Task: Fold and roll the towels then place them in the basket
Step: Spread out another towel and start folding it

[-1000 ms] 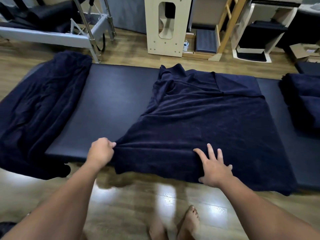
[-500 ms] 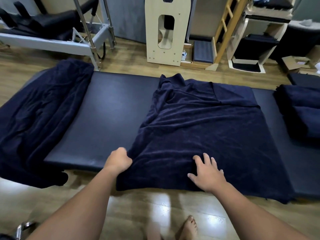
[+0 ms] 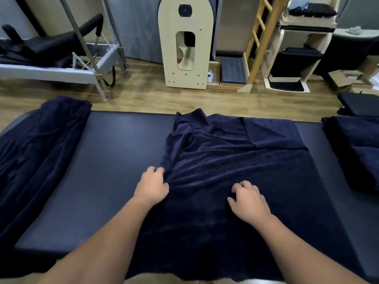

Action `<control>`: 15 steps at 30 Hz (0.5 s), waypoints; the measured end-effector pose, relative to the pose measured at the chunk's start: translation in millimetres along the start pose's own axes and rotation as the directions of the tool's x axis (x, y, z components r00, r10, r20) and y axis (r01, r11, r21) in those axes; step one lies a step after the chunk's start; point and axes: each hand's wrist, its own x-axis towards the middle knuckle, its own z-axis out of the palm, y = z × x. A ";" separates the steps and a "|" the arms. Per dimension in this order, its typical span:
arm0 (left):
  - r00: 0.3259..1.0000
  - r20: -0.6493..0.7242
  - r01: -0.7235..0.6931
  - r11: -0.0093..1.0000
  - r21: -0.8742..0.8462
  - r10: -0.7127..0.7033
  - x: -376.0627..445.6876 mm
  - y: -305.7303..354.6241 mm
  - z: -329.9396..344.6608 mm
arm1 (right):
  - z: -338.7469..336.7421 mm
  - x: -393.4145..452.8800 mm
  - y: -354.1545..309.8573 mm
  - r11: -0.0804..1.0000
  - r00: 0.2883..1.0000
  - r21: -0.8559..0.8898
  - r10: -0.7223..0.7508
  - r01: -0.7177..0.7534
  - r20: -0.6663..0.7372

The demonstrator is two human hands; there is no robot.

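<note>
both hands were on the dark navy towel (image 3: 235,181) spread across the padded surface (image 3: 114,160): the left hand (image 3: 151,187) pinched a bunched fold at the towel's left edge, while the right hand (image 3: 248,199) rested on the cloth with its fingers curled into it. a second navy towel (image 3: 34,152) draped over the surface's left end, and folded navy towels (image 3: 356,148) lay at the right end.
</note>
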 end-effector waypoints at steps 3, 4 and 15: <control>0.984 0.034 -0.180 0.970 0.161 0.177 36.6 37.2 -1.0 | -17.1 44.2 12.4 0.997 0.995 0.066 -0.018 0.025 -0.102; 0.968 0.066 -0.250 0.946 0.208 0.241 46.5 51.0 -0.8 | -21.8 57.0 15.3 0.996 0.990 0.077 -0.029 0.039 -0.135; 0.934 0.353 -0.144 0.849 0.508 -0.053 142.4 185.6 23.6 | -50.9 173.6 60.6 0.995 0.994 0.086 0.064 -0.057 -0.084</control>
